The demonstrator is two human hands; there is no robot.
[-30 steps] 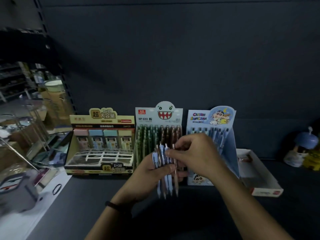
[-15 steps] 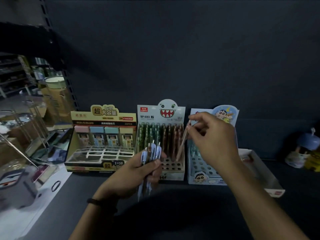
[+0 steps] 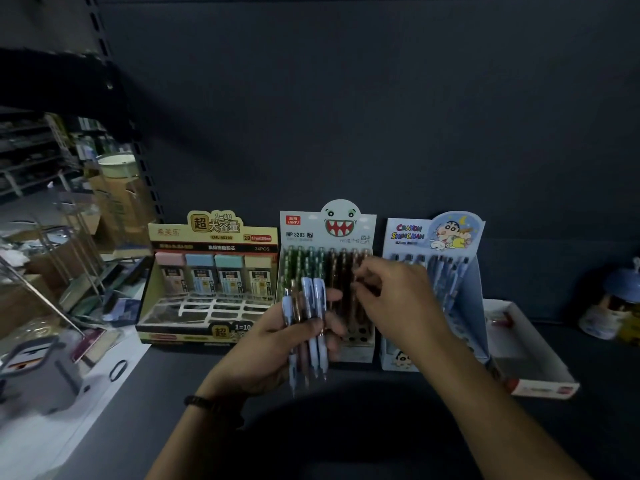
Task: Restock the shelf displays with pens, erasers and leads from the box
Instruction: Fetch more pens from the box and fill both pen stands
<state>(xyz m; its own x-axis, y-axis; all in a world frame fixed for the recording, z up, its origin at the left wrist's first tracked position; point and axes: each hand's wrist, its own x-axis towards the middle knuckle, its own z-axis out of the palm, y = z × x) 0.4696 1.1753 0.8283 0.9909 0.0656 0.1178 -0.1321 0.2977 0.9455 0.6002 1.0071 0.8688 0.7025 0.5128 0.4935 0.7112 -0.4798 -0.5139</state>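
Note:
My left hand [image 3: 277, 344] grips a bundle of several pens [image 3: 313, 306], mostly light blue with a brownish one, tips pointing down. It is in front of the monster-face pen display [image 3: 327, 223], which holds green and brown pens in rows. My right hand [image 3: 394, 299] is at that display's right side. Its thumb and forefinger pinch the upper part of a brown pen [image 3: 353, 306] standing in a slot. Left of it stands the yellow lead display [image 3: 211, 237] with pastel cases. The blue cartoon pen display [image 3: 433, 233] stands to the right, partly hidden by my right hand.
An open white box [image 3: 530, 358] lies right of the blue display on the dark shelf. A small blue-capped figure [image 3: 620, 299] stands at the far right. At left are a white surface with a grey object [image 3: 34, 375], wire racks and cartons.
My right hand took a brownish pen from the bundle, carried it to the monster-face display and lowered it into a slot. My left hand moved right again with the remaining pens.

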